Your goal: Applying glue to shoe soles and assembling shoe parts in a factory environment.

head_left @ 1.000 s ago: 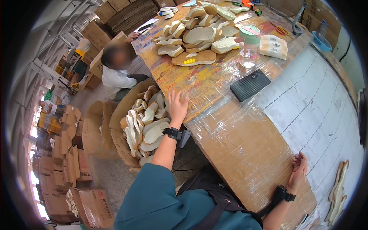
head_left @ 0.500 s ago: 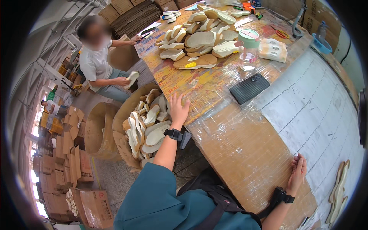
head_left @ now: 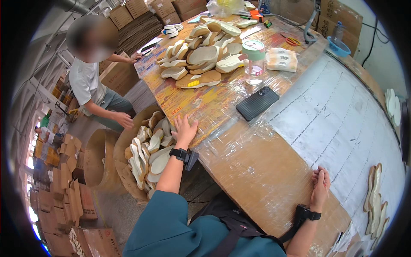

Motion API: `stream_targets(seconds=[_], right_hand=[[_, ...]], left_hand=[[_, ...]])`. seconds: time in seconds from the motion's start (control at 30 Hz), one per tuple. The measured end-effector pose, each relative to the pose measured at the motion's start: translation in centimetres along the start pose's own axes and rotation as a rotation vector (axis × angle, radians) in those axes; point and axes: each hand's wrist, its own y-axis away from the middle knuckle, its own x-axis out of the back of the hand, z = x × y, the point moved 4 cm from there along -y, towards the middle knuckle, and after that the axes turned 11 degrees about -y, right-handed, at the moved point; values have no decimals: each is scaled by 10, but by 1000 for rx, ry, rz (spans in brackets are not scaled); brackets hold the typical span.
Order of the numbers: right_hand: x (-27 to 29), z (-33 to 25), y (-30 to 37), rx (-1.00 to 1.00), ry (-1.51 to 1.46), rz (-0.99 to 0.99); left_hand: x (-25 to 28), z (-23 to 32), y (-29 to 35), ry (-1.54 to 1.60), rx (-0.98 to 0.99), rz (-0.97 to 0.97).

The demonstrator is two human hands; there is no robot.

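Note:
My left hand (head_left: 185, 130) rests on the near left edge of the table (head_left: 274, 147), fingers spread, holding nothing. Just beside it, below the edge, stands a large cardboard bin (head_left: 124, 165) filled with cream and tan shoe soles (head_left: 159, 162). My right hand (head_left: 321, 184) lies on the brown board near the white marked sheet (head_left: 317, 115). Its fingers are curled together, and a thin reddish thing seems to show at them, too small to name. Farther up the table is a heap of shoe soles (head_left: 204, 55).
A black phone (head_left: 257, 103), a clear bottle with a green lid (head_left: 254, 64) and a white packet (head_left: 281, 60) lie mid-table. Several soles (head_left: 374, 201) line the right edge. A person in white (head_left: 92, 85) stands beyond the bin; cardboard boxes (head_left: 64, 192) crowd the left.
The other person has risen from a lower posture; the sole that was in their hand is gone from it. My view has shifted a little to the right; my hands keep about the same places.

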Motion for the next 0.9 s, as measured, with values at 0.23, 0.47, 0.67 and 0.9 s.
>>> stream_targets(seconds=[0.23,0.47,0.67,0.9], right_hand=[[-1,-6,9,14,33,27],[-18,-3,2,31,20,53],[-6,-3,-2,35,-55,63],[0,-11,8,-53,-39,59]], left_hand=[[5,108,30,457,-479,464],[-12,232,85,1301,-495,-314],[-82,257,107,1243,-630,-402],[-80,263,140,1001,-941,-341]])
